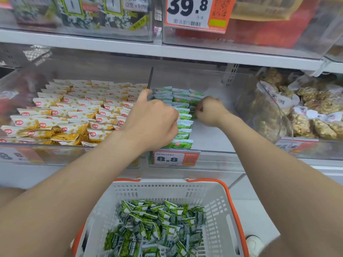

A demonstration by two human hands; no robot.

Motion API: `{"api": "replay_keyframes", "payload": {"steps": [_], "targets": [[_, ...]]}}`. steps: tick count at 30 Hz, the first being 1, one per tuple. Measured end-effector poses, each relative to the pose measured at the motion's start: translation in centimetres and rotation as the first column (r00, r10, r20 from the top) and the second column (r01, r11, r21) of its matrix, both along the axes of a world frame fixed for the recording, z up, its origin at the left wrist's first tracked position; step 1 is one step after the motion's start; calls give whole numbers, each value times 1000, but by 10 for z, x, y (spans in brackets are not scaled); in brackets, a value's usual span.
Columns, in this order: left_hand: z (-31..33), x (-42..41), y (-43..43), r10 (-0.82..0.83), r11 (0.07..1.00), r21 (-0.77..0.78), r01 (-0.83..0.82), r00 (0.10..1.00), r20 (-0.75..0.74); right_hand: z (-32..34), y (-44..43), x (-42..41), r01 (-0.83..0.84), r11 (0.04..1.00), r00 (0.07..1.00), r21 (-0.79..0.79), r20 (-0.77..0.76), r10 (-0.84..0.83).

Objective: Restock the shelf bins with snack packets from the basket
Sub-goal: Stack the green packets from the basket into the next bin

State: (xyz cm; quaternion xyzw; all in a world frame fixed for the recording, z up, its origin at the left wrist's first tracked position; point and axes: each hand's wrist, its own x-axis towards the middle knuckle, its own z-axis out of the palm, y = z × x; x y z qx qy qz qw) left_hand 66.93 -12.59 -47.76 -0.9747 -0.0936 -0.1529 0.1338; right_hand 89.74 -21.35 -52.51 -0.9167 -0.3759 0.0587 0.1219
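The right hand [209, 110] has its grip pinched on a green packet [194, 105] at the bin's 3 o'clock side. The left hand [154, 119] curls into the row [183, 125]; I cannot tell what its grip holds. Crowding may topple that row. The basket [219, 197] of packets sits at 6 o'clock.

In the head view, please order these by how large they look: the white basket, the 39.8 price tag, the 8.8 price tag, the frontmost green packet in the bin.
1. white basket, nearest the camera
2. 39.8 price tag, cut by the top edge
3. 8.8 price tag
4. frontmost green packet, partly hidden
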Motion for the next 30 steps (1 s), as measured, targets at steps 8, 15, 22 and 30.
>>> {"api": "replay_keyframes", "payload": {"steps": [8,15,22,30], "targets": [[8,-25,-16,-137,960,-197,198,948,287,67,-50,-79,-93,960,983,263,177,47],[19,-86,-66,123,953,-293,-83,985,122,91,-107,-192,-314,938,942,145,168,290],[-69,-86,-57,-11,914,-242,-326,575,-818,16,-121,-233,-515,758,840,-401,-59,539],[-198,-93,-15,96,844,-181,-505,474,-875,-31,-105,-230,-631,557,748,-540,-232,622]]}}
